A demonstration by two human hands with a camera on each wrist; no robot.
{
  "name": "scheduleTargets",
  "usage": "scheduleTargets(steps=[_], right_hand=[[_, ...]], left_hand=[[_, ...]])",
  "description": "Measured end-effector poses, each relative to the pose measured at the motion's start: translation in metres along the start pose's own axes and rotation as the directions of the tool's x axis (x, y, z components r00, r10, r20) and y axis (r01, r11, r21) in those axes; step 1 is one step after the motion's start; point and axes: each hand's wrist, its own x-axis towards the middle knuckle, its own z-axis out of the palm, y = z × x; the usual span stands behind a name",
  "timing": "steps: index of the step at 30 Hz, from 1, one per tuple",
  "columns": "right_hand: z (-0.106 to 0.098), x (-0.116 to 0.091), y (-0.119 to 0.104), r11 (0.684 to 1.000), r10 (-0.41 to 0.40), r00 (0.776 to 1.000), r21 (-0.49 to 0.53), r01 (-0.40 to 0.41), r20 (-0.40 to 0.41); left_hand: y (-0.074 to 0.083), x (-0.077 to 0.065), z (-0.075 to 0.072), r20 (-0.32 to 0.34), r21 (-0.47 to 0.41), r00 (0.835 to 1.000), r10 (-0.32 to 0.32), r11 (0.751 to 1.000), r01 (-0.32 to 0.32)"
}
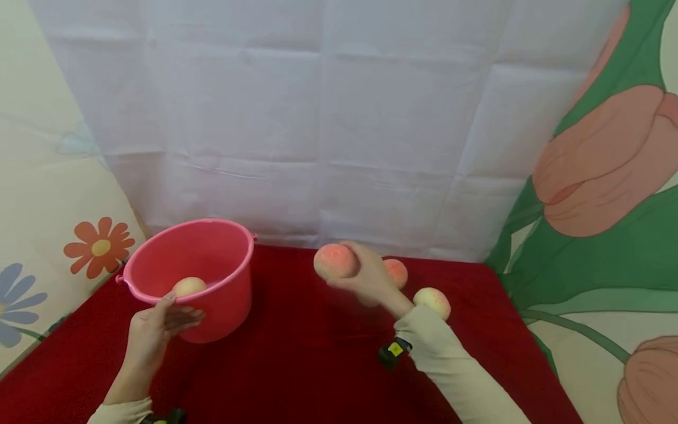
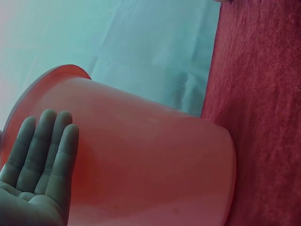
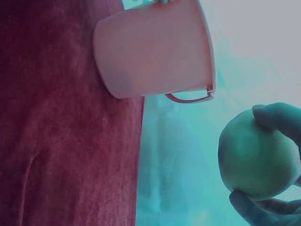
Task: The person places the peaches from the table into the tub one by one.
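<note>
In the head view, the right hand (image 1: 369, 274) grips a peach (image 1: 335, 261) near centre, red cloth (image 1: 296, 335) between it and the pink bucket (image 1: 226, 311) at left; the left hand (image 1: 150, 333) sits unclenched by the rim (image 1: 225, 283). By the left wrist, its fingers (image 2: 62, 165) stretch straight, lower left. By the right wrist, the peach hangs lower right, apart from the bucket.

I observe a creased white sheet (image 1: 413, 118) at the rear. A flower-printed panel (image 1: 47, 159) flanks left; a tulip-printed panel (image 1: 609, 159) flanks right. Red cloth (image 1: 296, 371) covers the desk (image 1: 492, 318).
</note>
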Motion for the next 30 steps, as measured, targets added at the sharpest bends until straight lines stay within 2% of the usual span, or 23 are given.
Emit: scheduleTargets(steps=[5, 10, 17, 25, 30], right_hand=[[0.001, 0.003, -0.009, 1.0, -0.009, 1.0, 0.029, 0.009, -0.001], [0.006, 0.01, -0.018, 0.999, -0.013, 1.0, 0.034, 0.013, 0.009], [0.014, 0.023, -0.03, 0.997, -0.067, 0.997, 0.042, 0.065, 0.039], [0.014, 0.024, -0.036, 0.996, -0.08, 0.997, 0.03, 0.08, 0.02], [0.012, 0.029, -0.039, 0.997, -0.077, 0.997, 0.032, 0.076, 0.028]], left_hand=[[-0.001, 0.001, -0.006, -0.019, 0.0, 1.0, -0.019, 1.0, 0.019], [-0.001, -0.003, -0.011, -0.041, -0.044, 0.999, 0.0, 0.999, -0.002], [0.003, -0.014, -0.018, -0.058, -0.136, 0.998, 0.028, 0.99, -0.036], [-0.005, -0.012, -0.027, -0.047, -0.105, 0.998, 0.04, 0.993, -0.045], [-0.002, -0.011, -0.023, -0.051, -0.089, 0.999, 0.017, 0.996, -0.021]])
